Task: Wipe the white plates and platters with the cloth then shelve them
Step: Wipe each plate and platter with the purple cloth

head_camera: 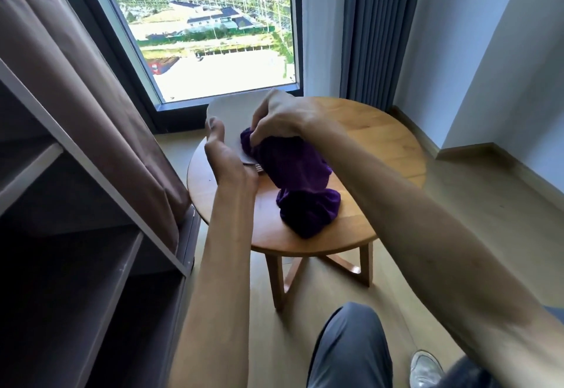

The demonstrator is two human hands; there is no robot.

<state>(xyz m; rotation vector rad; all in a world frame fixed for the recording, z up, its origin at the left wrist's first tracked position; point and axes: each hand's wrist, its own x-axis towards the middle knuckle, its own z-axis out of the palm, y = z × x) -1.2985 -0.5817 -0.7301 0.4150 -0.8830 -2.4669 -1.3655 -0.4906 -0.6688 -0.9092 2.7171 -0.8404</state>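
A white plate [233,119] is held tilted above the left part of the round wooden table [381,131]. My left hand [224,155] grips the plate's near left edge, thumb on top. My right hand [280,119] clutches the bunched end of a purple cloth [293,180] and presses it onto the plate's face. The cloth's other end trails down and lies heaped on the table. Something striped shows just under the plate's lower edge; I cannot tell what it is.
A fabric shelf unit [91,235] with dark open compartments and a brown pulled-back cover [100,97] stands at the left. A floor-length window [210,36] and grey curtain [375,30] lie behind the table. My knee [351,345] and shoe [425,366] are at the bottom.
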